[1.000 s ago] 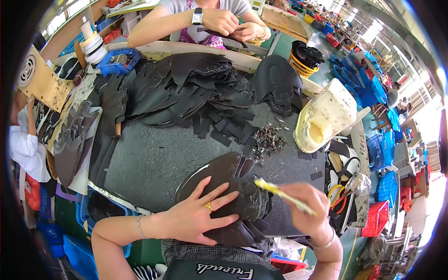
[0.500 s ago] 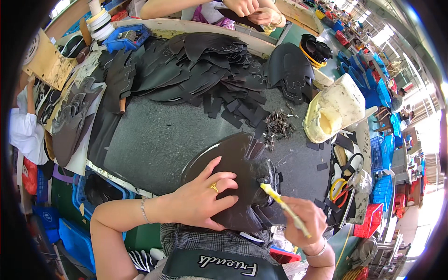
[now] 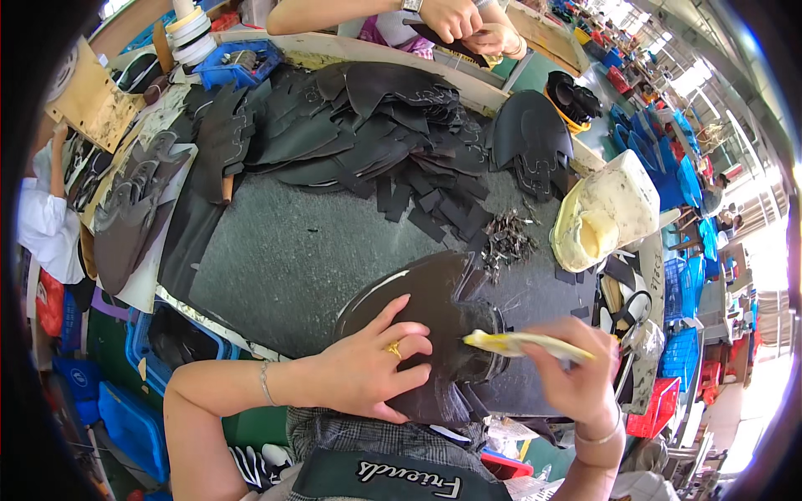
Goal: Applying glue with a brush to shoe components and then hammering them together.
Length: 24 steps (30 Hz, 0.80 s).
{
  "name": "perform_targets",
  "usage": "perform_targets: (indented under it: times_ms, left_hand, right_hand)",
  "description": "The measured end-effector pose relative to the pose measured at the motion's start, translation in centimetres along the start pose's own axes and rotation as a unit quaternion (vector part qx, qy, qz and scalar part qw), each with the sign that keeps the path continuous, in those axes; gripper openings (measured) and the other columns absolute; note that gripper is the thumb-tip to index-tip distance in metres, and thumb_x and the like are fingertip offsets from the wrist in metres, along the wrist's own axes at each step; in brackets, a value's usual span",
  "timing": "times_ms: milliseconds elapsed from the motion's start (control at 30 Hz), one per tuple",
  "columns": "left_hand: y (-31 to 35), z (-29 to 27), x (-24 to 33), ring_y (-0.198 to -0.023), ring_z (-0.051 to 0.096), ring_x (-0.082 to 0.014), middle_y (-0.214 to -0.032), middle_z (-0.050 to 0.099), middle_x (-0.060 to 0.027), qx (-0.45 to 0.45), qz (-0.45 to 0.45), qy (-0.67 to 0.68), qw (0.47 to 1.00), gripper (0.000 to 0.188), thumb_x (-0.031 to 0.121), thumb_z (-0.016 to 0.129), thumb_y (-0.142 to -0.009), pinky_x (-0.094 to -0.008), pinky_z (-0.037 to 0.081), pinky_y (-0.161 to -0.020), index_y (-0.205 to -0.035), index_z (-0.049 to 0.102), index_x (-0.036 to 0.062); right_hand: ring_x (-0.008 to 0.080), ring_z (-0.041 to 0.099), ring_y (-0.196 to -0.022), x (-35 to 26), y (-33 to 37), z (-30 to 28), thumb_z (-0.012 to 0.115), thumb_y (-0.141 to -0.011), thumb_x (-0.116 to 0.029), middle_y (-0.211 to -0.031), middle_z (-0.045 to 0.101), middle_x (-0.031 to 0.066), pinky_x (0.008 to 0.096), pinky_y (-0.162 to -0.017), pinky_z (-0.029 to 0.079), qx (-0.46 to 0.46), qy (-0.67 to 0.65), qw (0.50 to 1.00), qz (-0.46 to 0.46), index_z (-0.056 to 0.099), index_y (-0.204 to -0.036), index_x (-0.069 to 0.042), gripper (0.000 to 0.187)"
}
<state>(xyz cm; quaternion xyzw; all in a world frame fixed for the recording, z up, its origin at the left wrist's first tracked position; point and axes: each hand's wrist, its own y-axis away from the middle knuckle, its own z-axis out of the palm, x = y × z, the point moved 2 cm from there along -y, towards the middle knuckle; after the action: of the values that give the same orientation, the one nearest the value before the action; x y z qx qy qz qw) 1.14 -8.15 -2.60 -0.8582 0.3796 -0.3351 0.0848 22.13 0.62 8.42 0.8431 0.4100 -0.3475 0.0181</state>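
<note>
A dark brown leather-like cut piece (image 3: 430,288) with notched edges lies at the table's near edge. Across its left part my left hand (image 3: 376,363) presses down with fingers spread; a ring and a bracelet show on it. My right hand (image 3: 581,367) grips a slim brush (image 3: 526,342) with a yellow, glue-crusted end. The brush points left, its tip at the narrow, shiny middle part of the piece. Whether the tip touches the surface I cannot tell.
Many dark cut pieces (image 3: 376,125) are heaped at the back, with more stacked pieces (image 3: 530,138) to their right. A glue-crusted white plastic container (image 3: 618,209) stands at the right, near small scraps (image 3: 510,238). Opposite, another person's hands (image 3: 468,29) hold a dark piece.
My right hand has moved up and rightward, and the brush has swung from a steep slant to nearly level. My left hand stays spread on the piece.
</note>
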Motion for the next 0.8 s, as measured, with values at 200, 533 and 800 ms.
perform_targets:
  times_ms: [200, 533, 800]
  left_hand:
    - [-0.1, -0.1, 0.1, -0.116, 0.046, -0.0336, -0.11, 0.047, -0.0129, -0.007, 0.011, -0.002, 1.0, 0.064, 0.044, 0.083, -0.057, -0.0683, 0.022, -0.109, -0.102, 0.06, 0.0045]
    - [0.3, -0.2, -0.2, -0.115, 0.047, -0.033, -0.113, 0.046, -0.0136, -0.001, 0.001, -0.002, 1.0, 0.067, 0.044, 0.083, -0.056, -0.066, 0.023, -0.11, -0.105, 0.062, 0.0044]
    - [0.3, -0.4, 1.4, -0.123, 0.049, -0.0374, -0.135, 0.046, -0.024, -0.013, -0.096, 0.032, 0.995, 0.054, 0.024, 0.078, -0.068, -0.0533, 0.031, -0.111, -0.112, 0.058, -0.0004]
  right_hand:
    - [0.0308, 0.064, -0.063, 4.0, -4.9, 3.9, 0.063, -0.078, 0.005, -0.075, 0.063, 0.0124, 0.0378, -0.055, 0.05, 0.013, 0.034, 0.995, -0.089, 0.061, -0.092, 0.0, 0.015]
    - [0.0308, 0.071, -0.082, 4.5, -0.3, -0.7, 0.058, -0.065, 0.01, -0.09, 0.071, 0.0149, 0.0358, -0.07, 0.06, -0.049, -0.037, 0.984, -0.168, 0.068, -0.094, -0.001, 0.032]
    - [0.0272, 0.071, -0.074, 5.9, 7.9, -0.1, 0.065, -0.085, -0.003, -0.082, 0.07, 0.0203, 0.0338, -0.063, 0.057, 0.154, -0.197, 0.968, 0.002, 0.061, -0.085, 0.002, 0.006]
